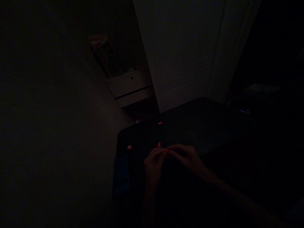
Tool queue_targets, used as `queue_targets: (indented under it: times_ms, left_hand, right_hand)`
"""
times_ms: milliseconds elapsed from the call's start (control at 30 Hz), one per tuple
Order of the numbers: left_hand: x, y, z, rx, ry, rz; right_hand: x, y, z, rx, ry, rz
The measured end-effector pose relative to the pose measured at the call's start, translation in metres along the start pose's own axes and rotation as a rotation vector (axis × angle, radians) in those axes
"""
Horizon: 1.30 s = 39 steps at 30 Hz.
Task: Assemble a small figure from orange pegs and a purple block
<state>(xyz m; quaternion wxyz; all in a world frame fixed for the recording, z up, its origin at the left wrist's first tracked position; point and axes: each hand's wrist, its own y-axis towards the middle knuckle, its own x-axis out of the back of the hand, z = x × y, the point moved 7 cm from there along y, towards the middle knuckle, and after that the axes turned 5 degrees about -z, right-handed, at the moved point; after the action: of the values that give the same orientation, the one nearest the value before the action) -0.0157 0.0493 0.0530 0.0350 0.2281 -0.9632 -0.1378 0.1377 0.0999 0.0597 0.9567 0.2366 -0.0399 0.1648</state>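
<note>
My left hand [154,161] and my right hand [186,155] meet low over a dark table. Between their fingertips is a small glowing red-orange piece [166,150], pinched from both sides; its kind is too small and dark to tell. Just beyond my left fingers lies a similar red-orange piece [159,144]. Another short reddish piece [160,123] rests farther back on the table, and a paler orange block [129,147] sits to the left of my left hand.
The dark tabletop [190,126] has a rounded far edge. A blue item [121,177] lies at its left side. Behind stand a pale panelled door [185,57] and a drawer unit [130,83]. At the right is a dim clear-looking box [261,88]. The room is very dark.
</note>
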Motion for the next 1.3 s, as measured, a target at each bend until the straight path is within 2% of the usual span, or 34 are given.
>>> queue_targets:
  times_ms: [200, 367, 500, 800, 1300]
  left_hand:
    - [-0.002, -0.003, 0.009, 0.185, -0.009, 0.049]
    - [-0.003, -0.005, 0.013, 0.305, -0.086, 0.067]
    - [-0.003, -0.007, 0.015, 0.369, -0.059, 0.103]
    - [-0.004, -0.007, 0.011, 0.35, -0.017, 0.171]
    - [-0.005, -0.009, 0.017, 0.369, -0.13, 0.181]
  right_hand:
    - [0.012, 0.004, 0.021, 0.346, -0.207, 0.064]
    - [0.011, 0.002, 0.029, 0.481, -0.248, 0.204]
    - [0.011, 0.001, 0.031, 0.493, -0.246, 0.255]
    - [0.011, -0.001, 0.028, 0.522, -0.32, 0.311]
    - [0.012, 0.001, 0.037, 0.485, -0.26, 0.277]
